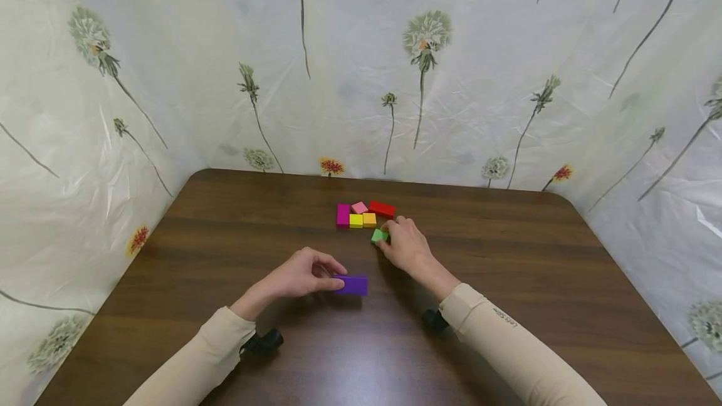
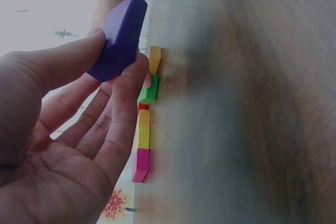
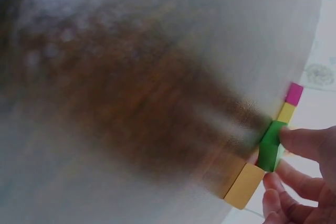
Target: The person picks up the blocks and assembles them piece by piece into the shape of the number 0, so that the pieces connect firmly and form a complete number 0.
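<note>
My left hand [image 1: 304,273] holds a purple rectangular block [image 1: 353,285] just above the table, pinched between thumb and fingers. The left wrist view shows that purple block [image 2: 119,38] tilted, with the thumb on one side. Farther forward, my right hand [image 1: 407,244] pinches a green block [image 1: 379,236] in front of the grouped blocks. In the right wrist view, thumb and a finger grip the green block [image 3: 271,145], while an orange block [image 3: 244,186] lies by the fingertips. The head view does not show that orange block; the right hand seems to cover it.
Beyond the hands, a magenta block [image 1: 343,216], a yellow block [image 1: 356,221], a yellow-orange block [image 1: 369,220], a pink block [image 1: 360,207] and a red block [image 1: 382,209] sit close together on the brown wooden table [image 1: 254,218]. A flower-printed sheet [image 1: 350,111] hangs behind.
</note>
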Demonstrator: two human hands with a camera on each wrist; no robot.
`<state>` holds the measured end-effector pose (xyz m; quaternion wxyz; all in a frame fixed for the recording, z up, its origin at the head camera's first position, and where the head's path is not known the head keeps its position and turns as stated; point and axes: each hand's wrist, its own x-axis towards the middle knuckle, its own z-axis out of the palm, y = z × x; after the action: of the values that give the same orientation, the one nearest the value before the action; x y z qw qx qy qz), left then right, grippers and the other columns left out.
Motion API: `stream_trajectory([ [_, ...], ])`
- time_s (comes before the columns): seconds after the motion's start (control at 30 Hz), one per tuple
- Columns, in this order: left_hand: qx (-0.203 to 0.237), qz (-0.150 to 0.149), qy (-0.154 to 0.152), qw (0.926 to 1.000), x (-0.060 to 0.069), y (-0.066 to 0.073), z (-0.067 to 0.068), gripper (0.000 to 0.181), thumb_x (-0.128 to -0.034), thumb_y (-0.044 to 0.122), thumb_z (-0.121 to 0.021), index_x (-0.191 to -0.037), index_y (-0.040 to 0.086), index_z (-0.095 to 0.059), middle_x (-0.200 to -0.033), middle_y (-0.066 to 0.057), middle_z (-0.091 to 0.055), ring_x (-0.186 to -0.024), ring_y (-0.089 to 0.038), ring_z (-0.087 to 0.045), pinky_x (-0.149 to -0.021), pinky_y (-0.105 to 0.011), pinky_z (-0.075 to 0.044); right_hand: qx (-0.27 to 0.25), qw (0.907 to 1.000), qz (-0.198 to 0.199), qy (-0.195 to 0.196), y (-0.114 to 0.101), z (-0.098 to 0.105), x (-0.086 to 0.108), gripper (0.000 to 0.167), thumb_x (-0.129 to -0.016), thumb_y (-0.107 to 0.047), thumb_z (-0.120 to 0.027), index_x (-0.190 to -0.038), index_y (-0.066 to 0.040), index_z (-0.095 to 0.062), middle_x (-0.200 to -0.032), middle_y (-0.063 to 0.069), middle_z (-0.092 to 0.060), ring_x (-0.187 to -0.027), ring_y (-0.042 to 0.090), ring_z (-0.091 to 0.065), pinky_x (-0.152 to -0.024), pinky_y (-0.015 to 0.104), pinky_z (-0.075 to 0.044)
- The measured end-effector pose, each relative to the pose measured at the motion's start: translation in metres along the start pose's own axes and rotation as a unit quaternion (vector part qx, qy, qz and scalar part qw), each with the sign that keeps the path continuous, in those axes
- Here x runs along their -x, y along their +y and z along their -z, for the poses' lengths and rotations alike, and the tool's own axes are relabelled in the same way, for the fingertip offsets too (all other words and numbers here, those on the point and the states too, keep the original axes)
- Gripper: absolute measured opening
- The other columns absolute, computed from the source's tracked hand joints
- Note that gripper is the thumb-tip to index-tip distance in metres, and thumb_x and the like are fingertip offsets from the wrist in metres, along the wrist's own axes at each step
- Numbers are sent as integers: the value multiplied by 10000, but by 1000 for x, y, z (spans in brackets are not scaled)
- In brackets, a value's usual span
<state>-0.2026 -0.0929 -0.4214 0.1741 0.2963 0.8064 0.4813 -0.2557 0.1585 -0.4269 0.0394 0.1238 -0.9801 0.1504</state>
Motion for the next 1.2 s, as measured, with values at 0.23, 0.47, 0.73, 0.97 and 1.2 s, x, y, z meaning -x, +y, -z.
stream_trajectory([
  [0.23,64,178,-167,9997,1,0,-8,196,-874,186,-755,-1040,83,-737,-954,9,-704,-814,-142,-663,-733,-287,-538,-8,10000,-55,-69,0,0,1,306,-888,-225,-731,-1114,-22,-696,-963,102,-566,-935,277,-515,-753,377,-487],
  [0.47,120,245,-373,9989,2,-1,-19,208,-875,174,-752,-1045,55,-732,-966,-19,-707,-846,-153,-675,-742,-274,-538,-32,9999,-60,-77,1,1,0,302,-888,-225,-732,-1110,-24,-695,-953,95,-558,-908,265,-503,-731,365,-481],
  [0.73,263,400,-420,9980,6,3,-30,185,-859,157,-768,-1007,53,-731,-898,-17,-694,-796,-159,-674,-641,-263,-518,12,10000,-24,-54,1,-1,-1,292,-890,-229,-730,-1103,-32,-699,-941,90,-556,-914,268,-511,-720,366,-472],
  [0.97,289,395,-392,9980,9,2,-36,154,-847,155,-779,-968,70,-737,-858,4,-675,-726,-128,-655,-589,-245,-490,89,9999,-29,-84,1,-1,-1,304,-900,-248,-720,-1117,-38,-692,-996,102,-569,-939,270,-515,-748,376,-485],
  [1.2,192,398,-288,9986,11,5,-43,131,-834,147,-791,-929,77,-735,-828,12,-670,-704,-115,-650,-588,-245,-493,96,9999,-35,-84,1,-2,0,308,-898,-248,-722,-1121,-37,-691,-998,102,-570,-940,267,-513,-760,375,-487],
])
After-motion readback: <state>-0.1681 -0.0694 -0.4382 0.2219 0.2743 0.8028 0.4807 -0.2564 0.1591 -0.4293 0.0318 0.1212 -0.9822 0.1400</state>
